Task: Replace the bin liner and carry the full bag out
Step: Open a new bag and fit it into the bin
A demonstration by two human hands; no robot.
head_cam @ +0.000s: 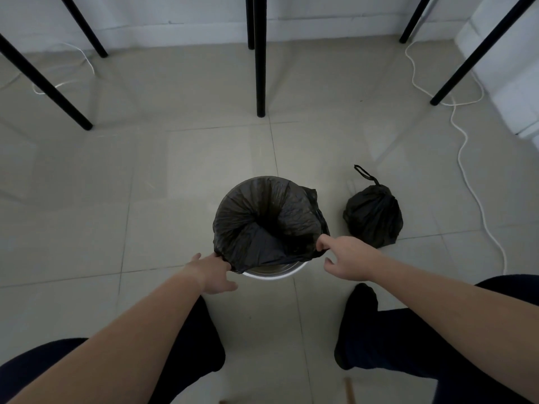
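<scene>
A round white bin (275, 274) stands on the tiled floor in front of me. A black liner (256, 220) is spread over its far and side rim, while the near rim shows bare. My left hand (211, 272) pinches the liner's edge at the near left. At the near right, my right hand (345, 259) pinches the liner's edge between thumb and fingers. A full black bag (374, 218), tied shut with a loop on top, sits on the floor just right of the bin.
Black table legs (260, 59) stand beyond the bin, with more at the left and right. A white cable (466, 158) snakes along the floor at the right. My legs in dark trousers (408, 330) flank the bin. A white wall runs along the back.
</scene>
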